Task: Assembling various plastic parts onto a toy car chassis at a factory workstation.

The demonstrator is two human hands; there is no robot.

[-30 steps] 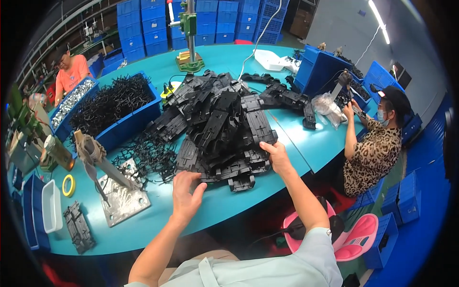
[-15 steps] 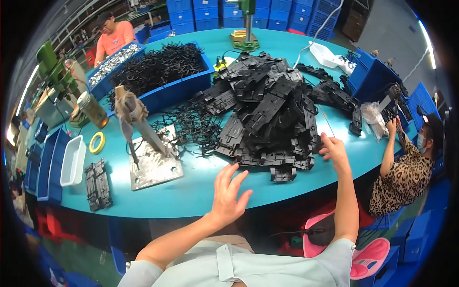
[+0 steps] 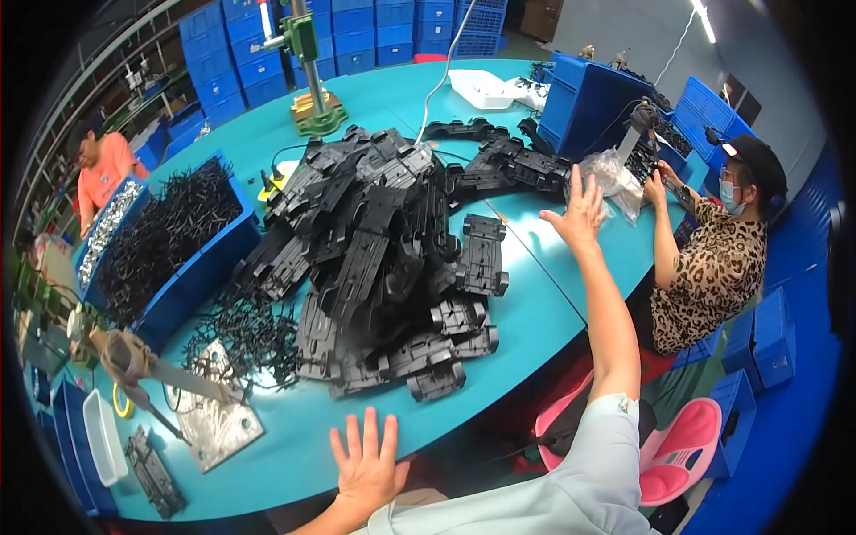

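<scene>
Left hand (image 3: pixel 367 459) spread flat at the near edge of the teal table (image 3: pixel 535 321), all fingers (image 3: pixel 364 439) fanned wide, holding nothing, palm down just short of the tabletop rim. Right hand (image 3: pixel 580 212) raised over the far right part of the table, fingers open and splayed, empty as well, hovering near but apart from the heap. Big pile of black plastic frame parts (image 3: pixel 383 259) heaped across the middle of the table, between the 2 hands, closer to the right one; 1 loose frame (image 3: pixel 482 254) lying at the pile's right edge, just left of the raised hand. Smaller black clips (image 3: pixel 245 330) scattered at the pile's left foot, spilling beside a blue bin (image 3: pixel 201 267) filled with more of the same. Metal press fixture (image 3: pixel 218 419) with a taped lever at the near left, a roll of yellow tape (image 3: pixel 119 401) beside it. Green stand (image 3: pixel 312 98) upright at the far side. Clear plastic bag (image 3: pixel 615 174) just beyond the right hand. Seated at the right, a person in a leopard-print top (image 3: pixel 713 267) working with both hands at a blue crate (image 3: pixel 584 102). Far left, another person in an orange shirt (image 3: pixel 102 169)
</scene>
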